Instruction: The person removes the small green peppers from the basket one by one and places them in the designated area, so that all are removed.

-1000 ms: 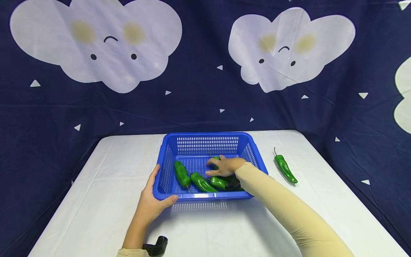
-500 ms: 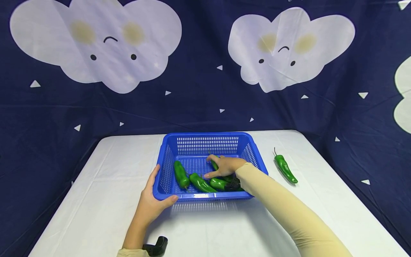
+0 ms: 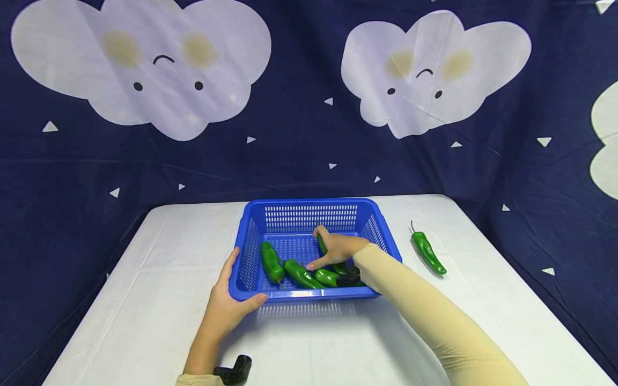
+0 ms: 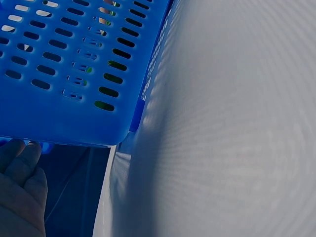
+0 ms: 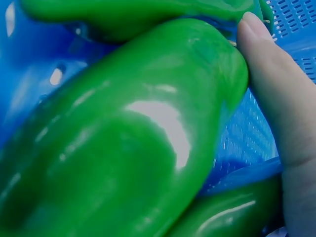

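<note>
My left hand (image 3: 230, 292) grips the near left corner of a blue plastic basket (image 3: 251, 201), with the thumb over the front rim and the fingers along the outer side. In the left wrist view, the fingertips (image 4: 24, 153) lie at the basket edge. Inside the basket my right hand (image 3: 340, 249) is spread over a green pepper (image 3: 322, 245), partly hidden beneath it. Other green peppers lie near the front: one at left (image 3: 272, 262), one in the middle (image 3: 300, 274), one beside the right wrist (image 3: 326, 277). In the right wrist view, the straight thumb (image 5: 276, 89) overlaps the end of a large pepper (image 5: 123, 128).
A single green pepper (image 3: 427, 253) with a long stem lies on the white tablecloth (image 3: 159, 284), right of the basket. A black device (image 3: 236, 370) sits at my left wrist. Behind the table hangs a dark blue curtain (image 3: 299, 161) with cloud prints.
My right hand's index finger has reached farther back over the pepper, and the gap between thumb and finger has widened. The left pepper has shifted slightly. The left hand keeps its hold.
</note>
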`<act>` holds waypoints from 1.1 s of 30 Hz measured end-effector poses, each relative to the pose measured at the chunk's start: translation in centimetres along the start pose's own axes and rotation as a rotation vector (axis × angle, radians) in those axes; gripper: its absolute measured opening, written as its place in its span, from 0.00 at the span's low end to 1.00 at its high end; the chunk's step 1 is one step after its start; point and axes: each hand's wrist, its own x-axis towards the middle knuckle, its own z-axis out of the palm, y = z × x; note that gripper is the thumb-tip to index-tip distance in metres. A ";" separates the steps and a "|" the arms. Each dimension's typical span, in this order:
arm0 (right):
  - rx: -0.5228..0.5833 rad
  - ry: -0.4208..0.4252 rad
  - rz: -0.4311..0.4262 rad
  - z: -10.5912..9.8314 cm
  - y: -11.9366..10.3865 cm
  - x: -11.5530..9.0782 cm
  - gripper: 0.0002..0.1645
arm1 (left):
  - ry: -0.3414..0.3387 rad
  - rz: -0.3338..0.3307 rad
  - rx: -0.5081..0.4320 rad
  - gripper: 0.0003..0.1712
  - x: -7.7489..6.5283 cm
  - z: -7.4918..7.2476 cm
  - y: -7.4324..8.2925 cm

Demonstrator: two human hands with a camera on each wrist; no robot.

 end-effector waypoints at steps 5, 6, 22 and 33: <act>0.008 0.008 0.002 0.0 0.0 -0.2 0.59 | -0.001 0.004 -0.006 0.67 0.1 0.0 -0.1; 0.009 0.010 0.003 0.1 0.0 -0.2 0.59 | -0.001 0.005 -0.007 0.67 0.1 -0.1 -0.1; 0.147 0.008 -0.034 0.0 0.2 -0.3 0.57 | -0.007 0.000 -0.015 0.67 0.0 -0.1 0.0; 0.258 0.009 -0.045 0.1 0.0 -0.4 0.58 | -0.012 -0.004 0.006 0.68 -0.2 -0.2 0.4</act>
